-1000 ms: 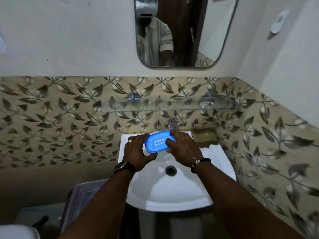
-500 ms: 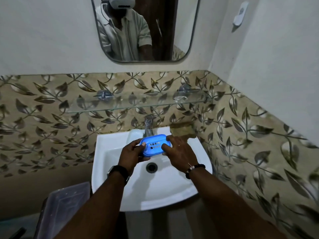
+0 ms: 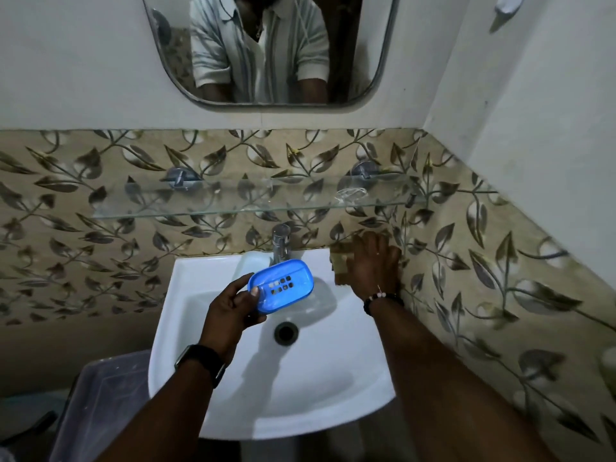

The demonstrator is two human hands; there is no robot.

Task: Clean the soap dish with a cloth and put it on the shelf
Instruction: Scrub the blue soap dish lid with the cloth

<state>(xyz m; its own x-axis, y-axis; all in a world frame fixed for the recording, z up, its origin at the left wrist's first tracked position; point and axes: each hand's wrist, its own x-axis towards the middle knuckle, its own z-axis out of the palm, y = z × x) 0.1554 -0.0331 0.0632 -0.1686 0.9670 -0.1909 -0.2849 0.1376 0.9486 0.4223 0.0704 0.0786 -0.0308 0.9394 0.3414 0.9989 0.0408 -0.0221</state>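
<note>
Left hand (image 3: 230, 306): grip closed on blue soap dish (image 3: 282, 285), above sink (image 3: 206, 278).
Right hand (image 3: 373, 265): on brown cloth (image 3: 340, 263), grasp unclear.
Writing: none legible.

No text, label, brand, number or sign can be read anywhere in the scene.

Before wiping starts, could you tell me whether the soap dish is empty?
Empty: the soap dish shows only its bare slotted floor.
</note>
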